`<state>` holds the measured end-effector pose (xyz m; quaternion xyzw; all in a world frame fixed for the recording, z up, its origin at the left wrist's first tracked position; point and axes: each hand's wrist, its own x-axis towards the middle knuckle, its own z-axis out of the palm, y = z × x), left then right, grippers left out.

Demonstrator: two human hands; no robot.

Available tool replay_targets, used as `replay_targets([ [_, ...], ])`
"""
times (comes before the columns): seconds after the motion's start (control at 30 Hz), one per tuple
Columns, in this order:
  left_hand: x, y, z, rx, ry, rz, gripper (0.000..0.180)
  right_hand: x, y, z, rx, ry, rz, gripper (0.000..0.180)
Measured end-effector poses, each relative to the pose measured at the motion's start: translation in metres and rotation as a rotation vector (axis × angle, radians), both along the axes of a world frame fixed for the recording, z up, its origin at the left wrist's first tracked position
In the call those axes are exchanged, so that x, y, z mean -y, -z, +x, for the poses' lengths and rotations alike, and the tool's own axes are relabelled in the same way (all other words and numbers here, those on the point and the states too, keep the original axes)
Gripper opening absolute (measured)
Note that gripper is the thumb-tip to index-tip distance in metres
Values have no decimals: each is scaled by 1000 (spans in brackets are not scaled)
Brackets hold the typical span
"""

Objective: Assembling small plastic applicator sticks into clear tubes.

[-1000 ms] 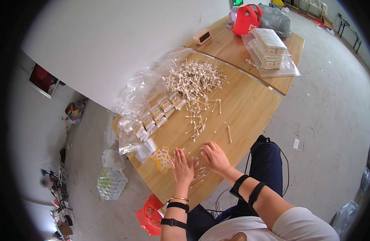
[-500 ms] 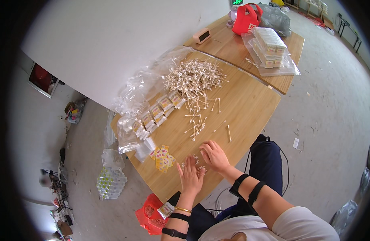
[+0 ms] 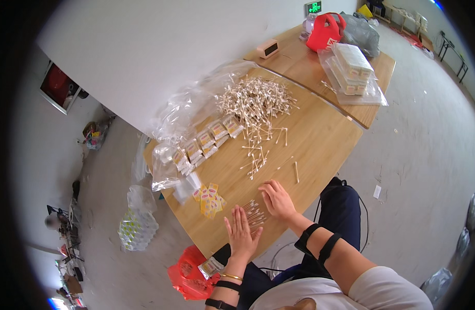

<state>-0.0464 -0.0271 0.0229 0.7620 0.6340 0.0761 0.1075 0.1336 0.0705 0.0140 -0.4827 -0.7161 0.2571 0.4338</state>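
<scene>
A small row of cotton swabs (image 3: 254, 213) lies side by side near the table's front edge, between my two hands. My left hand (image 3: 241, 235) is flat at the row's left side, its fingers stretched out and its thumb apart. On the right, my right hand (image 3: 277, 200) rests by the swabs with loosely bent fingers and nothing visible in them. Beyond it lies a single cotton swab (image 3: 297, 172). Small yellow and white cards (image 3: 210, 200) are spread to the left of my left hand. Farther back is a large heap of cotton swabs (image 3: 258, 103), with a few strays in front.
Filled small packs (image 3: 205, 139) stand in a row beside clear plastic bags (image 3: 170, 121) along the wall. A second table holds stacked packs (image 3: 352, 64), a red bag (image 3: 325, 33) and a small clock (image 3: 268, 49). A red plastic bag (image 3: 188, 274) hangs below the front edge.
My left hand has slid a little left off the swabs, so more of the row shows. My right hand stays nearly where it was. The whole view has shifted slightly.
</scene>
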Motion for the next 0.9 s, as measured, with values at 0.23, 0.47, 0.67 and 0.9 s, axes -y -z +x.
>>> replay_targets([
  [0.23, 16, 5, -24, 22, -65, 39, 110, 1, -6, -2, 4, -6, 20, 17],
  [0.47, -21, 4, -22, 97, -98, 79, 116, 0, -2, -3, 37, -7, 49, 17],
  [0.67, 2, 22, -23, 442, -164, 152, 104, 9, 2, -10, -4, -130, -28, 25],
  [0.9, -23, 34, 16, 934, -253, 166, 87, 19, 2, -56, -108, -257, -53, 35],
])
